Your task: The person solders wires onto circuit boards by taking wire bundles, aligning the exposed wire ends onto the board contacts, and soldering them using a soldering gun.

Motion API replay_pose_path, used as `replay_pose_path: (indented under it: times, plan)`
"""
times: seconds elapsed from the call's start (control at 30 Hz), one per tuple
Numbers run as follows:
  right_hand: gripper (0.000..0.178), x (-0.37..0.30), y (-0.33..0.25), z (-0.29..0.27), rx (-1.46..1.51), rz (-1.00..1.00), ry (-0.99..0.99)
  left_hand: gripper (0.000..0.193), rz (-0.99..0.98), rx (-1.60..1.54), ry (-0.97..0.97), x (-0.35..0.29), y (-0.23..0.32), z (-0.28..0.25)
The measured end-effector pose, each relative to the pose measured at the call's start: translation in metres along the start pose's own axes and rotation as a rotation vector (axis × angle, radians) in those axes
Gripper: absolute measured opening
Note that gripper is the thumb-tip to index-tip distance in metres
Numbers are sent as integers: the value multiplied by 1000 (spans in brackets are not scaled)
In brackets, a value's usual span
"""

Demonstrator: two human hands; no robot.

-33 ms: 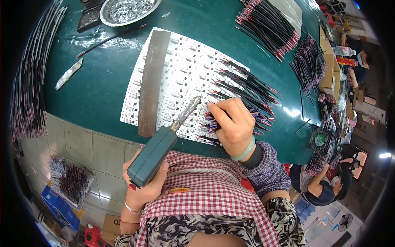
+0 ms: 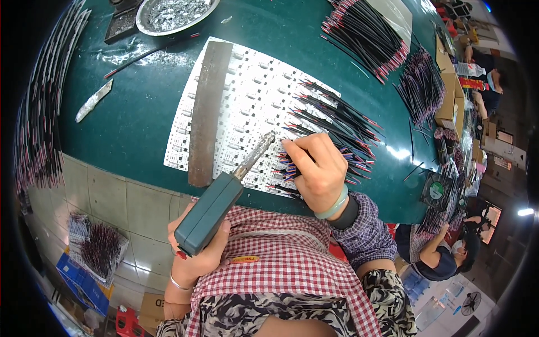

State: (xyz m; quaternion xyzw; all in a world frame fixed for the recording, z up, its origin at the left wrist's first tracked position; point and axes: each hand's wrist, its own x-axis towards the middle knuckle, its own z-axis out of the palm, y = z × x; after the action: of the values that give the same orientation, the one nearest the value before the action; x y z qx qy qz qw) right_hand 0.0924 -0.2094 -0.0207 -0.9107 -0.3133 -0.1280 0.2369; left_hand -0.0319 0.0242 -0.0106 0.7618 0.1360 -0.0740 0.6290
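Observation:
My left hand [image 2: 210, 247] is closed round the handle of a green soldering gun [image 2: 209, 213], whose silvery tip slants up and right over a white circuit board panel [image 2: 247, 106]. The end of that tip lies just left of my right hand [image 2: 321, 171], which pinches a thin wire at the panel; the fingers hide most of it. Short black wires with red and blue ends [image 2: 331, 115] stick out in rows from the panel's right side, some beneath my right hand. A flat brown metal bar [image 2: 209, 112] rests across the panel's left part.
A round metal dish [image 2: 174, 17] of shiny scraps stands at the far left, near a loose wire [image 2: 140, 56] and a foil-like strip [image 2: 94, 101]. Wire bundles [image 2: 368, 36] lie at the far right, others [image 2: 48, 106] along the left edge. A co-worker [image 2: 441, 258] sits at right.
The soldering gun has shifted very slightly to the right. My right hand stays at the same spot on the panel.

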Motion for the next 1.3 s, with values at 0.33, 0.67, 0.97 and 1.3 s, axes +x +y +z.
replay_pose_path:
  times: [0.33, 0.67, 0.97, 1.3]
  plan:
    - [29, 3, 1, 1, -26, -44, -22, 19, 34, 61, -43, 4, 6, -2]
    - [28, 4, 0, 0, -31, -52, -39, 18, 61, 69, 3, -7, -7, -5]
    - [31, 2, -1, 2, 14, -14, -12, 21, 151, 95, -8, -4, -9, -6]
    - [30, -1, -5, 2, -64, -52, -40, 20, 238, 187, -106, 3, 1, -10]
